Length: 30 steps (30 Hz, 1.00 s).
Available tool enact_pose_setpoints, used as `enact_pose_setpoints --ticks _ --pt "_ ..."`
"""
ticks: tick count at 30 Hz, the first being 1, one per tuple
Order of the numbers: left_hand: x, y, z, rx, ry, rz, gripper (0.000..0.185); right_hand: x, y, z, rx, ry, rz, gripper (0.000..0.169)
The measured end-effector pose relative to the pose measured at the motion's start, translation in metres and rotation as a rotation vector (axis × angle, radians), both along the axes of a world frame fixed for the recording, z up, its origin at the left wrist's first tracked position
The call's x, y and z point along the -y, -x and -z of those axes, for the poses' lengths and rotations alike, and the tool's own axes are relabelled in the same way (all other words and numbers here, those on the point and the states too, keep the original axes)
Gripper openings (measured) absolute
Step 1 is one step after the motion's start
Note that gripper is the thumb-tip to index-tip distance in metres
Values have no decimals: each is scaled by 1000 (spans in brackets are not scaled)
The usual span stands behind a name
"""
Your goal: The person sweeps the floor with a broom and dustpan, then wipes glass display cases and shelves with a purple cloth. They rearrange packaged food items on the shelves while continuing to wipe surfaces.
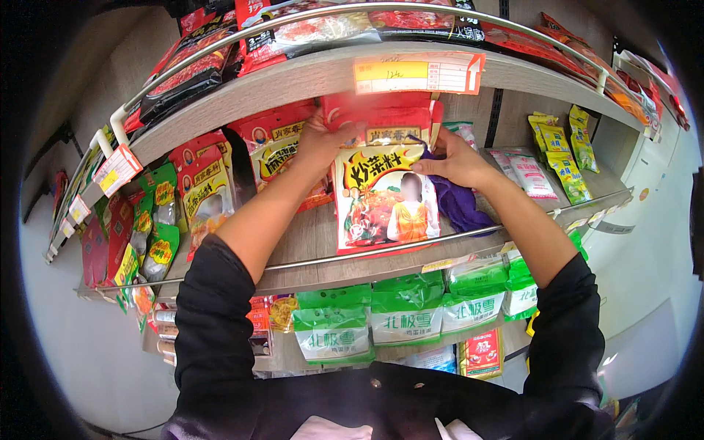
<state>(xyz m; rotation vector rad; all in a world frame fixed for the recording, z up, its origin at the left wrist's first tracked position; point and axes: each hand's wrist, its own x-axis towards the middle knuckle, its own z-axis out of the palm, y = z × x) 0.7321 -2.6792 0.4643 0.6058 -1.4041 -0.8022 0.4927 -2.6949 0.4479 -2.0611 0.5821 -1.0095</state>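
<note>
A stack of red and white seasoning packets [388, 203] stands upright on the middle shelf, the front one printed with a figure in orange. My left hand [330, 137] grips the stack's upper left edge, its fingertips partly hidden. At the right edge is my right hand [454, 159], its thumb over the front packet and its fingers behind. A purple cloth [459, 203] is caught under that hand and hangs down onto the shelf beside the stack. Similar red packets [280, 148] lean just left of my left hand.
A metal rail [385, 246] runs along the front edge of the shelf. Above, the upper shelf board [286, 77] carries a price tag [418, 72]. White packets [525, 173] and yellow packets [561, 148] sit at right. Bagged noodles [407, 319] stand below.
</note>
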Motion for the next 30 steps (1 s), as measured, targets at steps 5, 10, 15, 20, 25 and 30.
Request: enact_pose_setpoints --ticks 5,10,15,20,25,30 --pt "-10 -24 1 211 -100 -39 52 -1 6 0 -34 105 58 70" --pt "-29 -11 2 240 -122 169 54 -6 11 -8 -174 3 5 67" --pt "-66 -5 10 425 -115 76 42 -49 26 -21 -304 95 2 60" --pt "-72 -9 6 616 236 206 40 -61 29 -7 -239 250 115 60" --pt "-66 -8 11 709 652 92 37 -50 30 -4 -252 277 40 50" --pt "-69 -3 16 643 652 33 36 -46 28 7 -162 293 118 37"
